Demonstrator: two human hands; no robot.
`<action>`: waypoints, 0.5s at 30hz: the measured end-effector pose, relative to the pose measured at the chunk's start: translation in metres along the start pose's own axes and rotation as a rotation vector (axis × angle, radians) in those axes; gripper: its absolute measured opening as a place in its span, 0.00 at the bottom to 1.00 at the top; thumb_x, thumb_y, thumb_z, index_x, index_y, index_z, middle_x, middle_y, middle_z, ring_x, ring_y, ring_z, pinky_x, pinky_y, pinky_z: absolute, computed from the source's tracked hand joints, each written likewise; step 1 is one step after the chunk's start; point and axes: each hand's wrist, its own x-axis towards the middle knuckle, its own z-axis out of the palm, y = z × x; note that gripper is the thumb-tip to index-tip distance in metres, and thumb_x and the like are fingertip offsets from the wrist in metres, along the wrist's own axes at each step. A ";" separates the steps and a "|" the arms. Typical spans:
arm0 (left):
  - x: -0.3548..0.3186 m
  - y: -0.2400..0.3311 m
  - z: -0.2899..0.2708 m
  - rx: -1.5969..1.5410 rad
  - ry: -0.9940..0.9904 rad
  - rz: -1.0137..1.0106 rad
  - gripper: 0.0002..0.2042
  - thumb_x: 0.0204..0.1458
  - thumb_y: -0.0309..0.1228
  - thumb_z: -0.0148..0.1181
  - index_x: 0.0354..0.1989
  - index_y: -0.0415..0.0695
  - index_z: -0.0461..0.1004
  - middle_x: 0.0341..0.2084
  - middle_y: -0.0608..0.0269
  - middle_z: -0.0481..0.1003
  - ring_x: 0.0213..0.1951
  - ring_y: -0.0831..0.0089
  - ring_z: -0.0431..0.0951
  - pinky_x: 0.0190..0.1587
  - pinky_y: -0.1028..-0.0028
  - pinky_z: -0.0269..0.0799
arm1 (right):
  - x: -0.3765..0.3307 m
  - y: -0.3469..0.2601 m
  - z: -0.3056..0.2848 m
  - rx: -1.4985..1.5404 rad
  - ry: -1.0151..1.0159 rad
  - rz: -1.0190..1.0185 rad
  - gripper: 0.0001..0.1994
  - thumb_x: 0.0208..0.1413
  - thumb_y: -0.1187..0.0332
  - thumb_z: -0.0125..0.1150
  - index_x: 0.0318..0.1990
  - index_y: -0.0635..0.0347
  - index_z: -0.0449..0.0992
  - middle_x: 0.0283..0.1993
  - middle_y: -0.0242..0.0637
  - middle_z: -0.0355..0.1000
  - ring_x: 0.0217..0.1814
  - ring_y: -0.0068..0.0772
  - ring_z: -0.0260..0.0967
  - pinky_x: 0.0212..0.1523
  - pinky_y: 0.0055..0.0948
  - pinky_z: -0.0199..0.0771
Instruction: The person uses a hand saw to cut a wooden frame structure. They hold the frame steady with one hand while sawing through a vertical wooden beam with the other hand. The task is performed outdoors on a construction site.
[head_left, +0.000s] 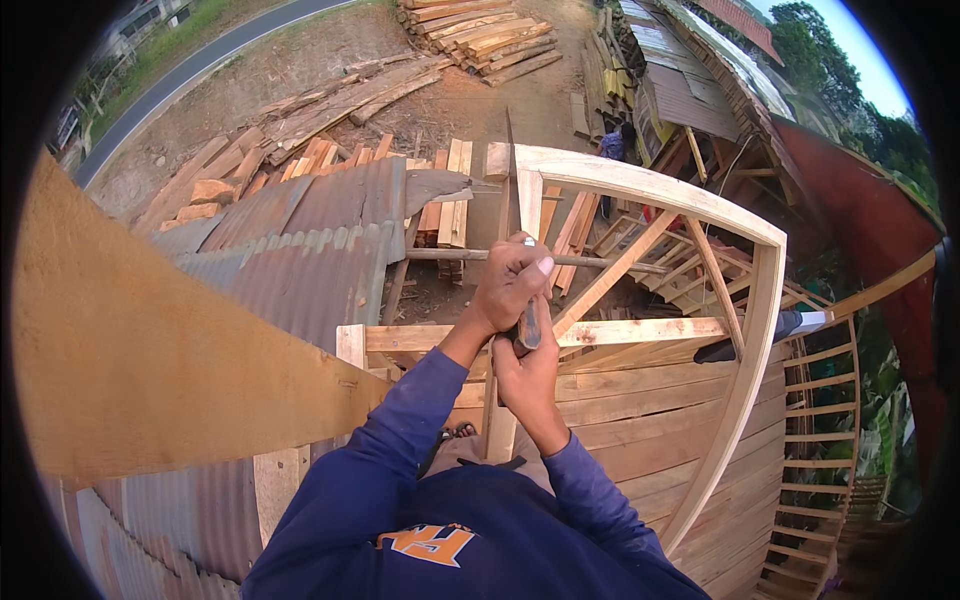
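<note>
Both my hands are closed on a handsaw, its narrow dark blade point(514, 190) pointing away from me, seen nearly edge-on. My left hand point(512, 282) is the farther one, wrapped over the near part of the saw, a ring on one finger. Close below it, my right hand point(528, 378) grips the handle point(529, 328), whose rounded end shows between the hands. The blade stands at the far-left corner of a pale timber frame point(640, 178), beside a short beam end point(497, 160). How deep it sits in the wood, I cannot tell.
A large plank point(180, 350) looms close at left above a rusty corrugated roof point(300, 235). Diagonal braces point(620, 270) and a crossbar point(650, 331) span the frame. A board surface point(680, 430) lies below right, beside a slatted wooden piece point(820, 437). Timber stacks point(480, 40) lie far below.
</note>
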 end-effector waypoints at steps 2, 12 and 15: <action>-0.041 0.018 0.018 0.045 -0.043 0.079 0.17 0.49 0.37 0.51 0.11 0.43 0.63 0.09 0.63 0.63 0.16 0.65 0.60 0.35 0.68 0.59 | -0.044 0.014 -0.013 -0.058 0.006 -0.049 0.28 0.51 0.82 0.50 0.63 0.71 0.59 0.39 0.35 0.71 0.35 0.16 0.66 0.34 0.17 0.67; 0.063 -0.040 -0.008 -0.097 0.051 -0.091 0.23 0.56 0.40 0.50 0.11 0.41 0.68 0.09 0.64 0.69 0.15 0.71 0.66 0.39 0.67 0.63 | 0.084 0.019 -0.002 -0.031 0.062 -0.170 0.30 0.48 0.79 0.54 0.63 0.74 0.60 0.34 0.45 0.76 0.30 0.25 0.71 0.33 0.28 0.73; 0.035 -0.019 -0.003 -0.065 0.032 -0.136 0.23 0.56 0.41 0.51 0.11 0.42 0.67 0.09 0.64 0.68 0.16 0.71 0.65 0.38 0.68 0.62 | 0.057 -0.005 -0.007 -0.081 -0.018 0.090 0.31 0.49 0.78 0.54 0.63 0.74 0.59 0.38 0.48 0.77 0.33 0.28 0.73 0.35 0.29 0.73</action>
